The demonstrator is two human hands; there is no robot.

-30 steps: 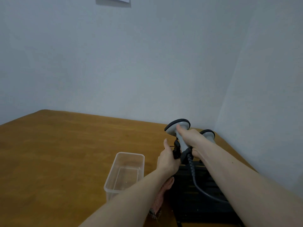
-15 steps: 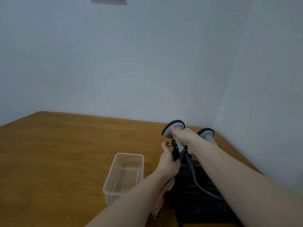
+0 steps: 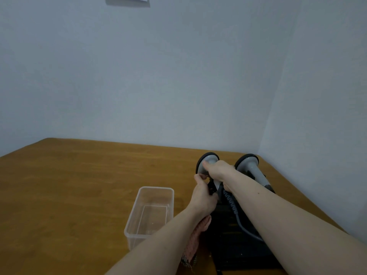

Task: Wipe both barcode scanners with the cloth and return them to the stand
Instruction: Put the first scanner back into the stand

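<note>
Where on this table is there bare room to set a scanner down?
Bare wooden table lies left of and behind the clear plastic container. The right corner is crowded: both hands, two scanners, black stand, cloth.

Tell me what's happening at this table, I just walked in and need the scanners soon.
A person is working on the nearer scanner: the right hand grips its handle while the left hand holds the black stand beneath it. The second scanner sits upright beside it. A pink cloth lies under the left forearm, next to an empty clear container.
</note>
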